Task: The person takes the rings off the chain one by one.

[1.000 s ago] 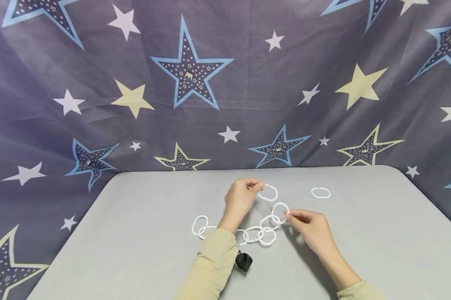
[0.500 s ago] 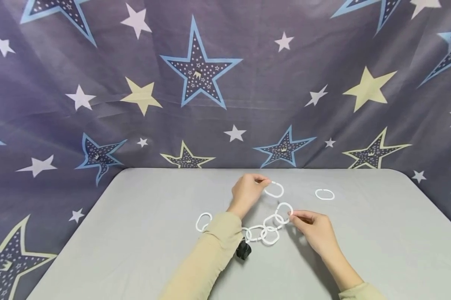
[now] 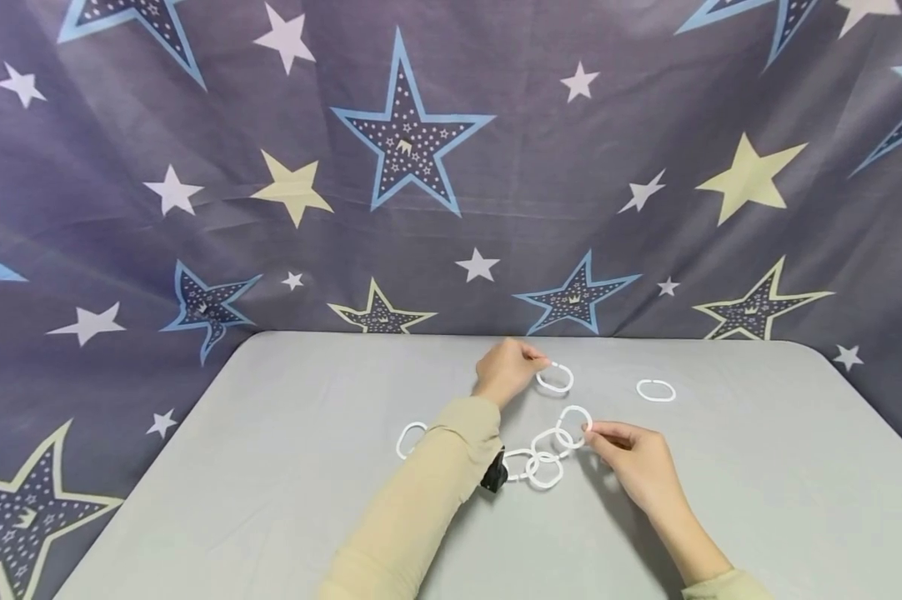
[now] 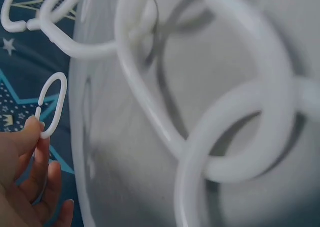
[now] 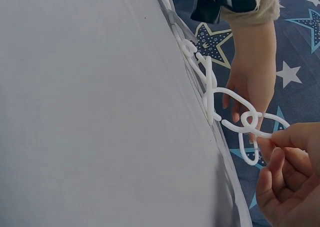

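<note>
In the head view my left hand (image 3: 506, 372) pinches a single white plastic ring link (image 3: 555, 389) by its edge, above the far part of the table. The left wrist view shows a small gap in that oval link (image 4: 62, 104), close to the thumb and finger. My right hand (image 3: 634, 458) holds the end link (image 3: 575, 407) of a white chain between thumb and fingertips, raised off the table. From there the chain (image 3: 544, 487) runs down leftward. The left forearm hides its middle, and its far end link (image 3: 399, 442) shows beyond the sleeve.
One loose white link (image 3: 656, 400) lies on the grey table (image 3: 271, 467) at the back right. A black wrist camera (image 3: 495, 473) hangs under the left sleeve, close by the chain. A star-patterned curtain (image 3: 451, 167) stands behind the table's far edge.
The head view has shifted slightly. My left arm has reached a little farther forward with its link, and its sleeve now covers more of the chain. The right hand keeps its hold.
</note>
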The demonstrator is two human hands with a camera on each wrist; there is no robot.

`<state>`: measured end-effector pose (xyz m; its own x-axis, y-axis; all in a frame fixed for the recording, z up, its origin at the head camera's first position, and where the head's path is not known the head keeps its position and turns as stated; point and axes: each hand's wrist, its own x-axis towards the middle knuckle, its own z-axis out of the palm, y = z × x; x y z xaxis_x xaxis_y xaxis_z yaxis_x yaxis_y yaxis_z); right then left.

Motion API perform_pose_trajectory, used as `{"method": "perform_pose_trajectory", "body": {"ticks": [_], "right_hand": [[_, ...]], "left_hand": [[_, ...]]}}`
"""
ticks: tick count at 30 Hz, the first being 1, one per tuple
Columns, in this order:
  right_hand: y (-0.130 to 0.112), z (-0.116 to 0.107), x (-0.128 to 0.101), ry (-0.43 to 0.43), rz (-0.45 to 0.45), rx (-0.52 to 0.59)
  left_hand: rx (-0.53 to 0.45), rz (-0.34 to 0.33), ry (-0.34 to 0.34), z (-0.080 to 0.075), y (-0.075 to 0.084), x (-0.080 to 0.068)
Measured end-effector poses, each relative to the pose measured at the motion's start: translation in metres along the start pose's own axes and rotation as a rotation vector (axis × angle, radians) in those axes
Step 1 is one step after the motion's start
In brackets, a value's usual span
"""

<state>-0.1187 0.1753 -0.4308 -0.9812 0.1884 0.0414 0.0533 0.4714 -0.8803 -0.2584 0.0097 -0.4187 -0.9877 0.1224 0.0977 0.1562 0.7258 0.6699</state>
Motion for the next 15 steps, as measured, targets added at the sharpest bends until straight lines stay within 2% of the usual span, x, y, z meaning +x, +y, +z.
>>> {"method": "perform_pose_trajectory", "body": {"ticks": [9,15], "right_hand": [[0.001,0.001,0.000,-0.004,-0.002,-0.008],[0.001,0.000,0.000,-0.003,0.001,-0.008]], "left_hand": [[0.057,-0.051,-0.047,0.010,0.003,0.013],[0.123,-0.017,-0.095,0.019,0.013,0.019]]}}
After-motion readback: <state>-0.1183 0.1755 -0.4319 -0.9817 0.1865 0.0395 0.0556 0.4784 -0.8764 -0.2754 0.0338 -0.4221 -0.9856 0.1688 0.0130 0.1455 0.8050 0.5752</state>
